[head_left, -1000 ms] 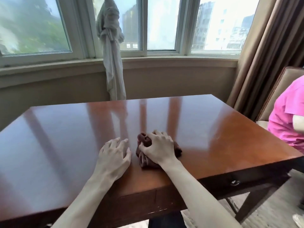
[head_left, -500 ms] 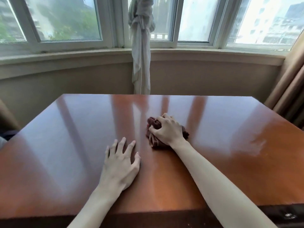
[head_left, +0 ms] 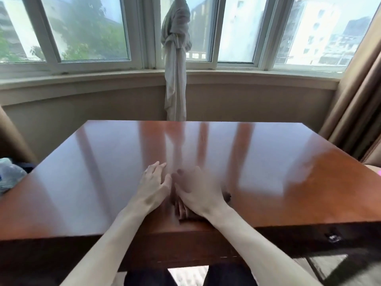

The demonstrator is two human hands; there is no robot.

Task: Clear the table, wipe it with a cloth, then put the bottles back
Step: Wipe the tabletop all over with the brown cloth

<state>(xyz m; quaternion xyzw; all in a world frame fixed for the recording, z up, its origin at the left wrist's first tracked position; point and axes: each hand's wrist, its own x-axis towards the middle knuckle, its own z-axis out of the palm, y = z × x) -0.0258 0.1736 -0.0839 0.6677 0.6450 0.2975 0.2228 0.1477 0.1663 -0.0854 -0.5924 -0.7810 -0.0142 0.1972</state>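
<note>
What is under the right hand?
A dark brown cloth lies under the right hand, on the table. Only its near edge and a bit at the right show; the hand covers the rest.

A curved bay of white-framed windows (head_left: 82,29) lets in pale daylight — trees and buildings show outside. A knotted grey curtain (head_left: 176,58) hangs at the middle, tan drapes (head_left: 358,100) at the right. Beige wall (head_left: 82,104) runs below the sill — its light reflects off the glossy wooden bench (head_left: 288,166)
</note>
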